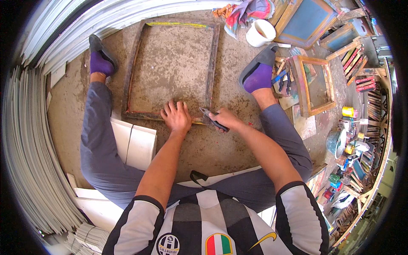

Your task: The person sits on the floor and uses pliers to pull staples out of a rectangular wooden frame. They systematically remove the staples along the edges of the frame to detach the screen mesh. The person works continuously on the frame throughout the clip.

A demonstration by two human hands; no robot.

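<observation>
A worn dark wooden frame [213, 59], open in the middle, lies flat on the floor between my outstretched legs. Yellow marks run along its far bar, and the near bar has a lighter patch towards the right corner. My left hand [177, 117] rests on the near bar with its fingers spread. In my right hand [226, 119] is a pair of pliers [219, 124] with dark handles, the fingers wrapped round them. The metal jaws point at the frame's near right corner; whether they grip anything there is too small to tell.
A white bucket [260, 33] stands beyond my right foot, near a crumpled coloured cloth [250, 15]. Another wooden frame [302, 89] and several tools lie to the right. Stacked pale sheets [36, 161] line the left side. Paint pots and shelving [374, 119] fill the far right.
</observation>
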